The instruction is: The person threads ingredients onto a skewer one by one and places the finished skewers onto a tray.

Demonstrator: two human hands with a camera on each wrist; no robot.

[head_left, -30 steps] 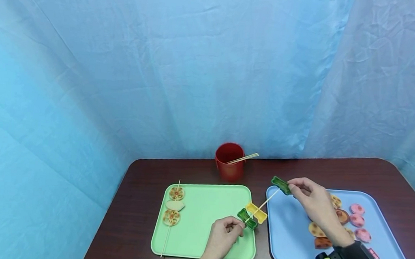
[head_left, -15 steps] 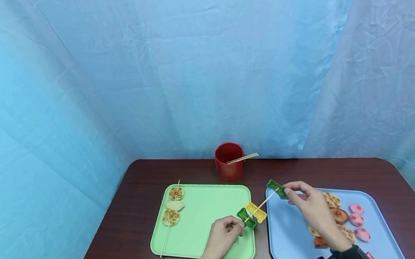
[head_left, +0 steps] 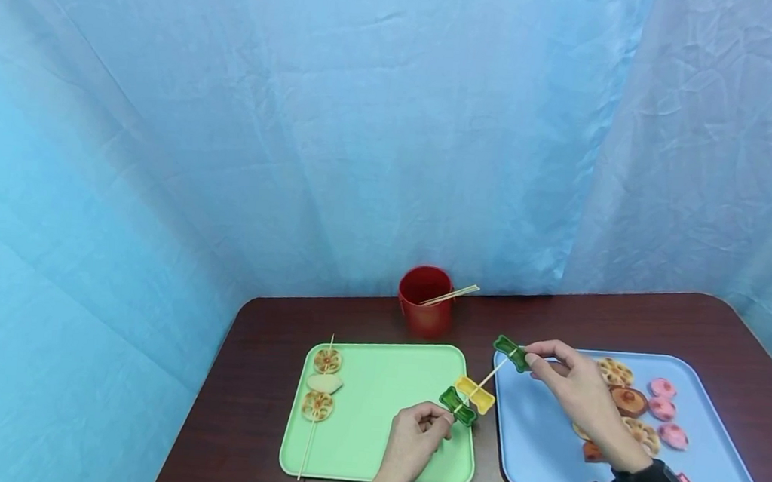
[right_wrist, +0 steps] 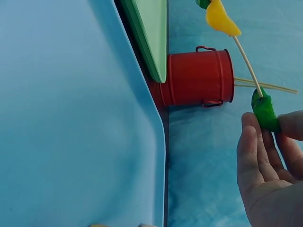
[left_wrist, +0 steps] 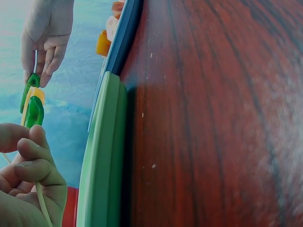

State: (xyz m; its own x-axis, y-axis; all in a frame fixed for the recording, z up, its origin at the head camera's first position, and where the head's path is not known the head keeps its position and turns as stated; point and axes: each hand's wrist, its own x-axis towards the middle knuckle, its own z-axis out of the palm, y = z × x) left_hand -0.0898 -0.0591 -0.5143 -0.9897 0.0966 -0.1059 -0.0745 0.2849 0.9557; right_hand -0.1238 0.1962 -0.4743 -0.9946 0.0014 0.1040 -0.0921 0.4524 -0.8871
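My left hand (head_left: 414, 436) grips a thin wooden skewer (head_left: 493, 373) just below a green pepper piece (head_left: 458, 406) threaded on it. A yellow pepper piece (head_left: 474, 395) sits right above that one. The skewer slants up to the right over the gap between the trays. At its upper end, my right hand (head_left: 575, 381) pinches a second green pepper piece (right_wrist: 265, 113) between thumb and fingers, and the stick runs into it in the right wrist view. Below the left hand (left_wrist: 31, 175), the skewer's tail (left_wrist: 41, 203) hangs out in the left wrist view.
A finished-looking skewer with lotus root slices (head_left: 318, 406) and a pale slice lies on the green tray (head_left: 382, 460). The blue tray (head_left: 538, 472) holds lotus slices, a mushroom (head_left: 628, 401) and pink pieces (head_left: 673, 435). Behind stands a red bucket (head_left: 426, 316) with sticks.
My right hand has moved a little left and down with the upper green pepper piece, nearer the yellow one. The left hand has stayed almost still.
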